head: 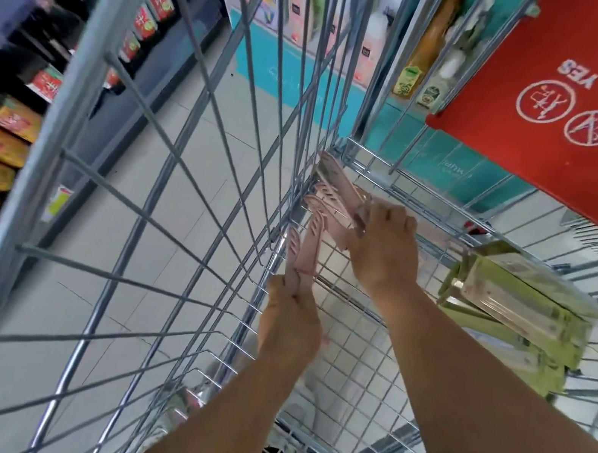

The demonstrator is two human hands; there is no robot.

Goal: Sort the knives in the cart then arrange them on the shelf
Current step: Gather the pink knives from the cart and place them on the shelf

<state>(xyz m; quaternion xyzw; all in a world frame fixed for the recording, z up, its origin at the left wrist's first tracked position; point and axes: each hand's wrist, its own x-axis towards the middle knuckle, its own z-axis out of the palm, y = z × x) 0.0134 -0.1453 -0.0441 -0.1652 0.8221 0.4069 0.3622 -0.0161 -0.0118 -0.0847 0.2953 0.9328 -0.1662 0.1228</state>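
Centrally, inside the wire cart (221, 157), your left hand (289, 328) grips one pink knife (304, 255); your right hand (385, 249) curls around further pink knives (336, 189). Green knife packs (523, 302) lie at right.

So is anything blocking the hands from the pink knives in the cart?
No. The left hand already grips one pink knife, and the right hand holds more pink knives in the cart's corner.
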